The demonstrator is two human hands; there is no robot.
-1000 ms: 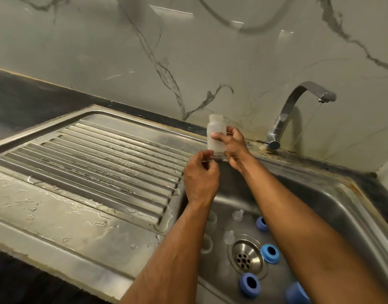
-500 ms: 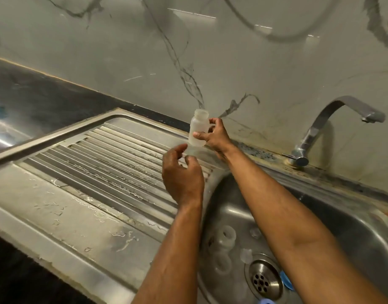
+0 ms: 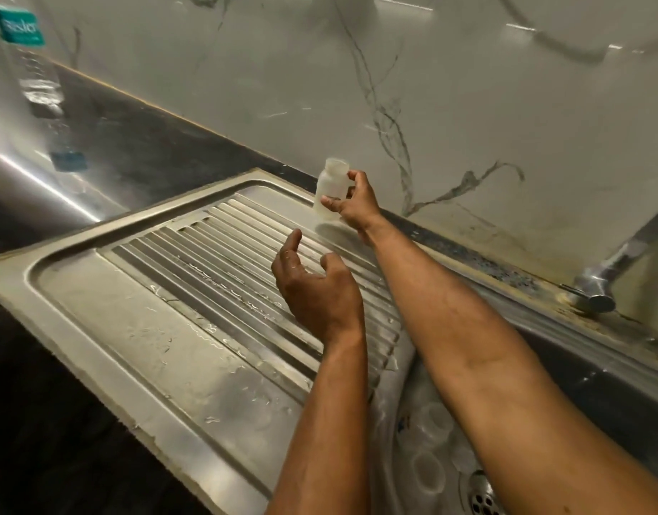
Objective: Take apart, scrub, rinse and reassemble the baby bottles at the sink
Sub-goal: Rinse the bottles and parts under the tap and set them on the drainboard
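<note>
Right hand (image 3: 353, 202) pinching small frosted bottle (image 3: 331, 187) btwn thumb and fingers, upright, mouth open at top, at far edge of ribbed drainboard (image 3: 223, 262) near marble wall (image 3: 357, 87). Base just above or touching steel; can't tell which. Left hand (image 3: 312, 288) hovering over ribs, fingers loosely spread, holding nothing. Basin (image 3: 401, 440) at lower right mostly hidden by both forearms; faint clear bottle parts (image 3: 427, 466) inside, blurred, shapes hard to make out. Drain (image 3: 481, 496) cut off by bottom edge. Tap (image 3: 617, 262) cut off at right edge, spout out of view. Clear plastic bottle w/ teal label (image 3: 33, 68) at far left, blurred, partly cropped.
</note>
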